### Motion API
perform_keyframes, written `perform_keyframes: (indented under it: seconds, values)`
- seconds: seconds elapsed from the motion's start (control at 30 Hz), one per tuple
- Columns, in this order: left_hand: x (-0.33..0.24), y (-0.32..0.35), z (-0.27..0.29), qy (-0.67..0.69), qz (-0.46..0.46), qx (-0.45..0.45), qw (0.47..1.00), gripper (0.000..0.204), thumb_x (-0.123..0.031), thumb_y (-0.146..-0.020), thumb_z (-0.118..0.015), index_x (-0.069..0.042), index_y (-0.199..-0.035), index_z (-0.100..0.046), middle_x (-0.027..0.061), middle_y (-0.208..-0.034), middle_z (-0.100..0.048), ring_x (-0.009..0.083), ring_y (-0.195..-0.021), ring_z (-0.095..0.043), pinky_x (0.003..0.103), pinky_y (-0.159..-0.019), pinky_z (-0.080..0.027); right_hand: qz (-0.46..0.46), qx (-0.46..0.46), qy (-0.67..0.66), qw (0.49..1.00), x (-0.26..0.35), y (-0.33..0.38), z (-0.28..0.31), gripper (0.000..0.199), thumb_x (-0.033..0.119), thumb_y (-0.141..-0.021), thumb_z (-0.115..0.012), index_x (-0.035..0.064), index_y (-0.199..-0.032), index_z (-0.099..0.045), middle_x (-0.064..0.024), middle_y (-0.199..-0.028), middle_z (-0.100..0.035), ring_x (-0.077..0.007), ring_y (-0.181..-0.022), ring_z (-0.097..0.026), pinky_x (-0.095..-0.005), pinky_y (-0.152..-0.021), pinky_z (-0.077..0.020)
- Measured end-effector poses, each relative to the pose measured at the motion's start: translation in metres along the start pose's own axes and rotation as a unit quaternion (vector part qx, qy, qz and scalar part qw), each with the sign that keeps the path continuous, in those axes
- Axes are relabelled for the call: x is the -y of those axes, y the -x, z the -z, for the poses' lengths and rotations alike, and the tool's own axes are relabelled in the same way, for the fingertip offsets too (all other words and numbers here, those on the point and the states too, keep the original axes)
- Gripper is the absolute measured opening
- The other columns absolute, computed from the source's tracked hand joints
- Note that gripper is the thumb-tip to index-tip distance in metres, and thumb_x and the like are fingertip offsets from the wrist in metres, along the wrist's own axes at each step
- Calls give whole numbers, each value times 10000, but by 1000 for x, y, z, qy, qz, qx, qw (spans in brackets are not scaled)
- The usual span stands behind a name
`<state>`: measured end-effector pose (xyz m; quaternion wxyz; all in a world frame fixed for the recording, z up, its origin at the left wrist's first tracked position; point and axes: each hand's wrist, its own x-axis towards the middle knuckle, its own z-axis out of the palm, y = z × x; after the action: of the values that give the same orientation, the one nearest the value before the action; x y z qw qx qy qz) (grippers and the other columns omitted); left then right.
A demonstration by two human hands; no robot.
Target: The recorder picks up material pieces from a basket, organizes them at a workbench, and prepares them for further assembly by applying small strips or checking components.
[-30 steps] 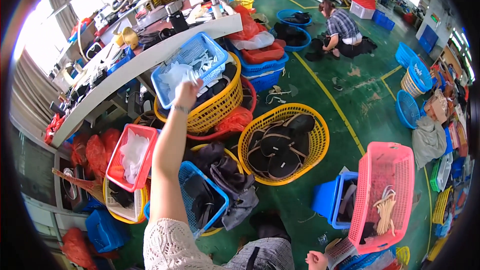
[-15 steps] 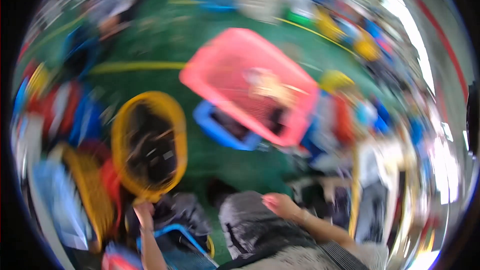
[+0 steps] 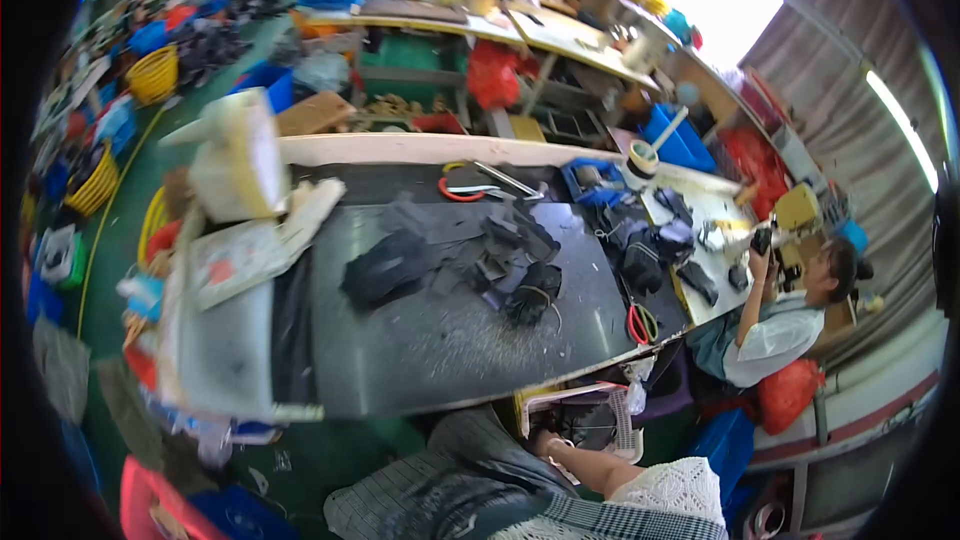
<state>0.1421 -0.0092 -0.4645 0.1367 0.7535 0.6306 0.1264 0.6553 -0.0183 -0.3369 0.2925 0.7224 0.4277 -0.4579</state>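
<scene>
My right hand (image 3: 546, 443) is low in front of my lap, beside a pale pink-white plastic basket (image 3: 628, 437) under the table's near edge. Its fingers are too small and shadowed to show whether they grip anything. My left hand is out of view. Ahead is a dark-topped worktable (image 3: 450, 360) with a pile of black and grey fabric pieces (image 3: 390, 265) and a tied dark bundle (image 3: 533, 292). Red-handled scissors (image 3: 461, 187) lie at its far side, and red-and-green-handled scissors (image 3: 641, 324) near its right corner.
A person (image 3: 785, 330) sits at the right, hands raised near a machine. A blue tray (image 3: 594, 183) and a tape roll (image 3: 641, 159) stand at the table's back right. A large pale roll (image 3: 240, 155) rises at the left. A red-pink crate (image 3: 150, 510) is at lower left.
The view has swung from the floor baskets and crates to the worktable. My left hand, earlier at a yellow basket's rim, has left the view. My right hand is now beside the pale basket.
</scene>
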Motion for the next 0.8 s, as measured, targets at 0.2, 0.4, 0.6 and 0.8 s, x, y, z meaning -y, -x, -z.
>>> perform_keyframes:
  seconds: [0.2, 0.4, 0.6, 0.8]
  values:
    - [-27, -111, -84, -5, -102, 168, 980, 198, -222, -868, -586, -45, -917, -660, 141, -785, -656, 287, -728, -665, 437, -694, -553, -41, 32, -84, 995, -84, -61, 17, 271, 180, -939, -540, 12, -1075, -704, -223, -1165, -682, -361, -1028, -683, -453, -792, -558]
    - [-46, -191, -114, -27, -177, 295, 939, 243, -256, -883, -586, -33, -918, -674, 155, -788, -668, 293, -727, -676, 438, -699, -554, -47, 32, -147, 987, -117, -85, 26, 296, 188, -940, -549, 20, -1162, -649, -225, -1190, -668, -358, -1044, -673, -452, -825, -542]
    - [-47, -244, -56, -75, -235, 386, 889, 290, -291, -898, -585, -20, -920, -687, 169, -791, -681, 298, -726, -687, 440, -704, -555, -20, 9, -208, 978, -113, -69, -10, 352, 196, -942, -558, 28, -1249, -594, -227, -1215, -654, -355, -1060, -662, -451, -858, -526]
    - [-63, -201, 36, -122, -212, 453, 858, 337, -325, -913, -585, -8, -921, -701, 183, -794, -693, 304, -725, -698, 441, -709, -556, 58, -8, -210, 976, -112, -67, -81, 429, 204, -943, -568, 35, -1336, -539, -229, -1240, -640, -351, -1076, -652, -450, -891, -510]
